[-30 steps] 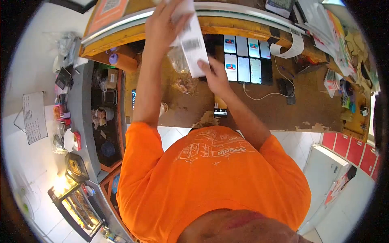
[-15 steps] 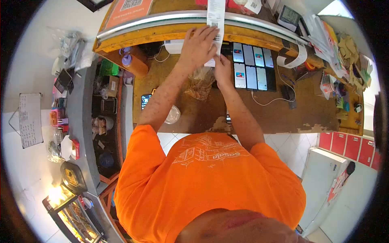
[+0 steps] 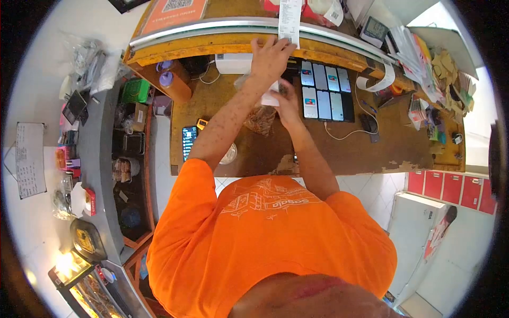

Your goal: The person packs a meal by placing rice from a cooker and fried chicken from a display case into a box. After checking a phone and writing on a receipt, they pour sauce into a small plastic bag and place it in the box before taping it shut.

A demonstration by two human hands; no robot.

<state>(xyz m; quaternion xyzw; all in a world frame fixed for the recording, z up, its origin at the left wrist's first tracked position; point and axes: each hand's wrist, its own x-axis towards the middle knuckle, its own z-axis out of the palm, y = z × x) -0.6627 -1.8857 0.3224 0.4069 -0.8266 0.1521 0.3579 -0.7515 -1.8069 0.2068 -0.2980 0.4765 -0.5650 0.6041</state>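
A long printed receipt (image 3: 289, 21) hangs over the metal edge of the raised shelf. My left hand (image 3: 269, 62) lies across its lower part with the fingers spread, fingertips by the wooden shelf front. Lower down, my right hand (image 3: 288, 107) has its fingers closed on white paper (image 3: 270, 99), which looks like the receipt's lower end; the left hand hides the stretch between. Below the hands, a clear plastic bag of brown contents (image 3: 260, 120) rests on the desk, partly covered by my left forearm.
Several lit phones (image 3: 324, 93) stand in two rows right of my hands, with a white cable (image 3: 347, 132). On the left are an orange bottle (image 3: 176, 87), another phone (image 3: 189, 142) and a round clear container (image 3: 228, 155). A paper strip (image 3: 379, 79) curls at the right.
My left hand has spread flatter over the receipt. My right hand has moved down from the receipt's upper part, bringing white paper nearer to me. The view has shifted slightly.
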